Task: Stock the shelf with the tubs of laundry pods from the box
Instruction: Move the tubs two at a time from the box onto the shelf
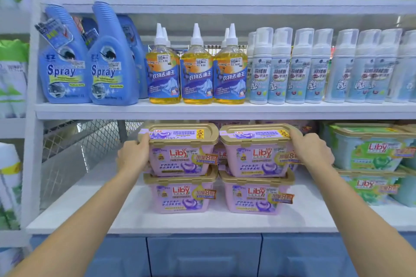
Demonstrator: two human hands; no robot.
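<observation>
On the shelf (pixel 126 218), a little behind its front edge, the bottom left tub (pixel 180 197) and the bottom right tub (pixel 254 198) stand side by side. Each carries one more purple tub. The left hand (pixel 135 155) grips the left end of the top left tub (pixel 182 155), with the thumb on its gold lid. The right hand (pixel 313 153) grips the right end of the top right tub (pixel 256 155) in the same way. Toward the right edge, green tubs (pixel 371 153) are stacked. On the board above stand spray bottles (pixel 65 69), yellow bottles (pixel 197 74) and foam bottles (pixel 299 67).
</observation>
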